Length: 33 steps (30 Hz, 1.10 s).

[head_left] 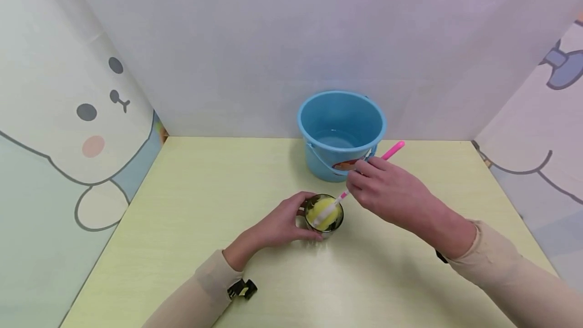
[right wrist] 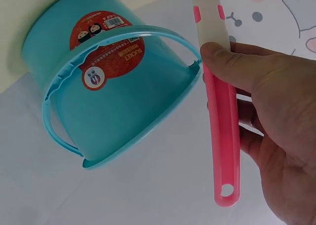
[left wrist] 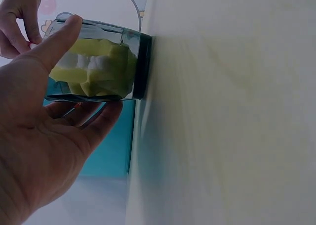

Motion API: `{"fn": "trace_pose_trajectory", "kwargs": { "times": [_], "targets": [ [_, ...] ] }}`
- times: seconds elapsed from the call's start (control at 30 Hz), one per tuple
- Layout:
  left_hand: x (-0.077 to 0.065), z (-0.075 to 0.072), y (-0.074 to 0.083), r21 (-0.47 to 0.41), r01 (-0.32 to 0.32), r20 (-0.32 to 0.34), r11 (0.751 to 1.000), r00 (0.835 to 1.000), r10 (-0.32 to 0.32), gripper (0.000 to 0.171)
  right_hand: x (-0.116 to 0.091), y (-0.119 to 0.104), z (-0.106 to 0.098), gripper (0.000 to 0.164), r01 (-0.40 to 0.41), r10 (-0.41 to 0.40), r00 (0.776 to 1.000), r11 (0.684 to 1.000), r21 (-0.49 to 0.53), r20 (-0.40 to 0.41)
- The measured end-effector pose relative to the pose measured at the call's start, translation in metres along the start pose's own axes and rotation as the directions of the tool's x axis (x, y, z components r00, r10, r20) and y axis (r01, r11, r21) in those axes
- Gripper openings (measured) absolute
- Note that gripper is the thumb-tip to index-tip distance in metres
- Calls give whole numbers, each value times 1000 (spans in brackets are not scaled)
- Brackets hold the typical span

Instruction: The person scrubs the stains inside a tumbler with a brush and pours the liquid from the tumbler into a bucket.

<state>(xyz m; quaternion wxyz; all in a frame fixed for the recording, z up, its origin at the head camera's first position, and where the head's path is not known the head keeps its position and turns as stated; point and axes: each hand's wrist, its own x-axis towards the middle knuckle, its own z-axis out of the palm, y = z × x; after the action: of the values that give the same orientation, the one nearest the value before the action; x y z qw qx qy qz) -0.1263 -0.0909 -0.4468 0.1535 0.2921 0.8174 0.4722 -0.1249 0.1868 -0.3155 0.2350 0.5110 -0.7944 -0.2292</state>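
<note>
Head view: the left hand (head_left: 287, 222) is gripping a dark-tinted, transparent drinking glass (head_left: 336, 227) low over the pale yellow table (head_left: 214, 181); the right hand (head_left: 387, 189) is holding a pink-and-white sponge brush (head_left: 342, 196) with its yellow head inside the glass. A round light-blue plastic bucket (head_left: 325, 166) is standing behind.

Left wrist view: thumb and fingers are clasping the glass's sides.

Right wrist view: thumb and fingers are gripping the handle (right wrist: 224, 146). Interior scrubbing is apparently proceeding; the next move is calling for steadying the glass while working the sponge.
</note>
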Motion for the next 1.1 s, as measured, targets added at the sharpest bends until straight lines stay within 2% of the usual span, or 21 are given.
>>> {"fn": "trace_pose_trajectory", "kwargs": {
  "times": [0.17,0.33,0.63,0.83,1.1],
  "targets": [
    [0,0,-1,-2,-9,-3,1000,1000,9,87,0,2,-1,60,8,-8,1000,1000,-21,-25],
    [-1,1,-1,-4,-18,-6,1000,1000,18,87,3,3,-5,63,33,-40,996,995,-89,-81],
    [-1,0,-1,0,-20,-1,1000,1000,20,86,9,1,-11,55,73,-89,992,982,-175,-84],
    [-2,0,-1,5,-26,-5,1000,1000,26,85,12,0,-16,50,97,-107,992,985,-142,-70],
    [-2,-1,-1,18,-27,-4,999,1000,27,85,11,0,-16,53,102,-107,992,991,-86,-63]
  ]
}}
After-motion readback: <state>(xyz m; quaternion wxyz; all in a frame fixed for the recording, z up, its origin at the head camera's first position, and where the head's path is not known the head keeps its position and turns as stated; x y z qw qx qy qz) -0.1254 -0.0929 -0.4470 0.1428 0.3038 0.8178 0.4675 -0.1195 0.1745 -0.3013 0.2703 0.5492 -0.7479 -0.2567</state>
